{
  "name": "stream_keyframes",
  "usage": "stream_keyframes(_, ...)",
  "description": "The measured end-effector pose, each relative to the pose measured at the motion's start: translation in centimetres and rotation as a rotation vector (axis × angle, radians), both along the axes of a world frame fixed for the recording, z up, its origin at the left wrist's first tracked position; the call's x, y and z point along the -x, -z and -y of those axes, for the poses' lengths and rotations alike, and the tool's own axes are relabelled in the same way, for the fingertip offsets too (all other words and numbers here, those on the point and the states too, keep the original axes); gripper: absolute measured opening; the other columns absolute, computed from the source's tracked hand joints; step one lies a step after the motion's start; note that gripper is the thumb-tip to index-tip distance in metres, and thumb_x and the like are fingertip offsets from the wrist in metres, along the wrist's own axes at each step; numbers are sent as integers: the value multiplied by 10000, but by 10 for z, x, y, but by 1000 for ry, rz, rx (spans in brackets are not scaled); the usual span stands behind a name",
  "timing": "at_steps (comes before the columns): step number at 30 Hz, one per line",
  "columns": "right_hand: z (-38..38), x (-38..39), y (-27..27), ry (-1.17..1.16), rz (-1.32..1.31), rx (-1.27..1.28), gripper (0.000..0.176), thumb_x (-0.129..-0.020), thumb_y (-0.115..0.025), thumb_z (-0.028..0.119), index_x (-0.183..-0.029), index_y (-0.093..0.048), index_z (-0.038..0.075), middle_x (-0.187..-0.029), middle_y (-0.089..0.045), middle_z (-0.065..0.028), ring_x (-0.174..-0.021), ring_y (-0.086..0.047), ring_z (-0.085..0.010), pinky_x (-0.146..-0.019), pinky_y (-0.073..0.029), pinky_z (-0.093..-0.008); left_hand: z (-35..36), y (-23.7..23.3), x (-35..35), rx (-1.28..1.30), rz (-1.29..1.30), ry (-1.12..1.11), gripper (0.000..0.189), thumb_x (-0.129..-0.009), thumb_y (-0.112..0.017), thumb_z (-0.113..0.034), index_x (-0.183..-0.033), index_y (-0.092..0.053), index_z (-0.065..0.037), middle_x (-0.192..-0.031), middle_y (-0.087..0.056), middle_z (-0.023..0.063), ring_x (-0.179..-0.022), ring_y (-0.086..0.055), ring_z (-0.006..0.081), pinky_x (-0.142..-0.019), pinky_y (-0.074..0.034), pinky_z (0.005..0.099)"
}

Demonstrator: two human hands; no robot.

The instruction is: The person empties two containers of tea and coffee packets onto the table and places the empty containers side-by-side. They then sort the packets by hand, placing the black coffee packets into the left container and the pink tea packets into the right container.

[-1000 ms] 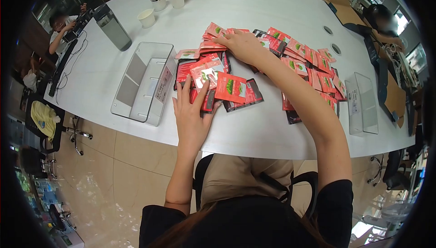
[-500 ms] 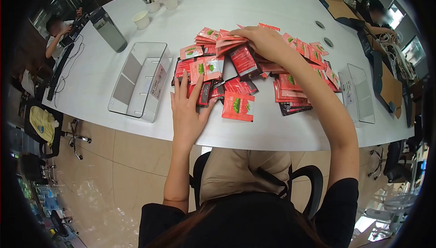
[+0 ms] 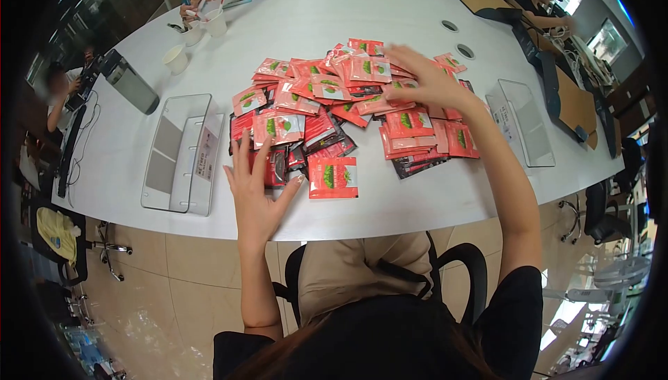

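Overlapping sachets (image 3: 278,128) hide lower ones; right hand (image 3: 440,89) blocks more, contact unclear.

Single head-worn view, wide-angle, looking forward and down, close above the lap (image 3: 348,272), table (image 3: 299,21) beyond

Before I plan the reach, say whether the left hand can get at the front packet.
Probably yes: the front packet lies beside the thumb of the left hand, with nothing covering it.

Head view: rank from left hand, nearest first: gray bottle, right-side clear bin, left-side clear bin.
1. Left-side clear bin, beside the left hand.
2. Gray bottle, beyond that bin.
3. Right-side clear bin, past the sachets.
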State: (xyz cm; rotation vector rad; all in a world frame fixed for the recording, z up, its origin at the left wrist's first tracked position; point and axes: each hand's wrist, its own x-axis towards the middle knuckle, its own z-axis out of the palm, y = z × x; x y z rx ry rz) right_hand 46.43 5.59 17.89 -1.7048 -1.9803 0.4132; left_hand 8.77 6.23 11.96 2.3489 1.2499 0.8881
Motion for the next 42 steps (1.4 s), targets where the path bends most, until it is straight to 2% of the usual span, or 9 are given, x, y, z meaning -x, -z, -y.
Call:
stream_keyframes(5, 15, -68, 31, 497, 304, 70, 924, -775, -656, 659, -1501, -352, 176, -1522, -281, -282, -1431, -243, -425, -1148, -206, -545, -1, 4, -1, 8, 4, -67, 808, -749, -759, -459, -1444, -447, -188, -1579, -234, 154, -1455, -166, 421, -1135, -97, 639)
stream_keyframes(9, -10, -77, 82, 459, 191, 64, 914, -762, -538, 778, -1507, -337, 286, -1535, -255, -279, -1441, -208, -436, -1117, -164, -637, -1, 0, -2, 20, 30, -11, 825, -722, -780, -462, -1434, -464, -188, -1562, -278, 154, -1445, -199, 421, -1134, -152, 619)
stream_keyframes(13, -34, -42, 65, 491, 175, 171, 919, -754, -506, 806, -1499, -346, 292, -1546, -275, -225, -1435, -226, -431, -1089, -156, -691, 0, 0, -4, -7, 33, 52, 839, -687, -812, -448, -1416, -492, -185, -1551, -307, 144, -1436, -225, 420, -1130, -198, 601)
stream_keyframes(22, -82, 3, 67, 347, 52, 146, 921, -815, -384, 809, -1548, -196, 285, -1570, -198, -241, -1459, -123, -450, -1109, -41, -692, 1, 1, -6, -44, -45, 93, 816, -693, -815, -421, -1408, -504, -180, -1553, -307, 132, -1437, -221, 420, -1136, -200, 591)
stream_keyframes(26, -29, 28, 28, 380, 135, 90, 1139, -704, -545, 830, -1554, -177, 168, -1557, -189, -279, -1449, -131, -471, -1103, -79, -697, -1, 2, -4, -39, -49, 100, 807, -709, -804, -425, -1414, -496, -179, -1560, -297, 126, -1438, -214, 426, -1133, -206, 596)
stream_keyframes(31, 54, 76, 12, 319, 317, 158, 1222, -616, -775, 621, -1543, -166, 107, -1539, -192, -316, -1425, -171, -510, -1104, -255, -617, -3, -1, -5, -39, -68, 93, 801, -718, -798, -413, -1421, -488, -188, -1566, -284, 122, -1437, -212, 430, -1128, -205, 606)
stream_keyframes(38, 43, 64, 42, 346, 392, 115, 1068, -672, -799, 286, -1523, -194, 60, -1457, -293, -350, -1300, -333, -593, -969, -448, -589, 0, 3, -5, -46, -65, 81, 805, -709, -801, -415, -1419, -491, -197, -1560, -298, 123, -1433, -228, 424, -1125, -211, 605)
stream_keyframes(39, 44, 67, 50, 370, 553, -50, 921, -701, -766, 175, -1472, -290, 11, -1346, -440, -325, -1165, -519, -520, -837, -536, -501, 1, 3, -5, -47, -64, 79, 805, -708, -802, -417, -1418, -492, -197, -1560, -299, 124, -1433, -231, 423, -1125, -212, 604)
stream_keyframes(42, 31, 62, 44, 392, 504, -8, 700, -726, -737, 163, -1340, -438, 12, -1164, -595, -238, -988, -640, -375, -779, -535, -449, 0, 3, -4, -60, -70, 84, 805, -709, -802, -427, -1416, -495, -197, -1560, -297, 123, -1432, -233, 421, -1129, -213, 599)
